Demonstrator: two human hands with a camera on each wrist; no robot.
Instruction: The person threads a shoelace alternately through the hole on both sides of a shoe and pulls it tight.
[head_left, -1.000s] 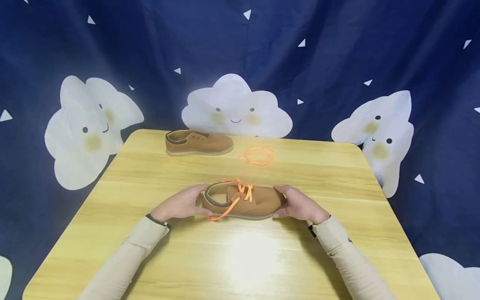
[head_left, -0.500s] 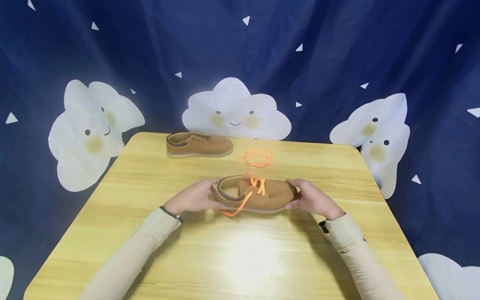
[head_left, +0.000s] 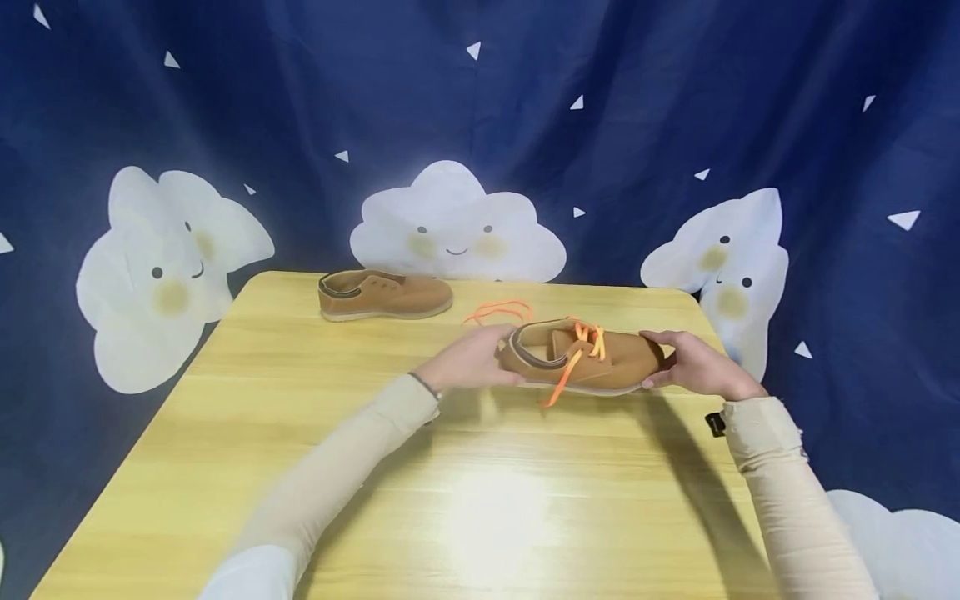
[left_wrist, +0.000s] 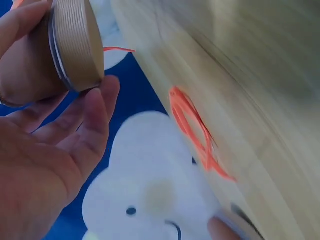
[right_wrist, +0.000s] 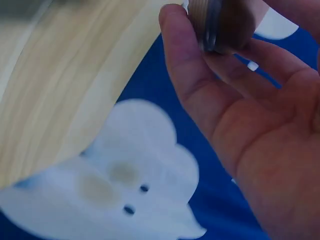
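Here the half-curled left hand (head_left: pixel 474 358) grips the laced shoe (head_left: pixel 603 372), seemingly aloft, at nine o'clock, right hand (head_left: pixel 699 365) likewise at three.

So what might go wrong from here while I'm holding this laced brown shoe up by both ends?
The laced brown shoe is off the table, held at heel and toe, so it might drop if the left grip or right grip loosens.
Its dangling lace end could get trapped under the sole when lowered.
The coiled orange lace lies close by and might get snagged.
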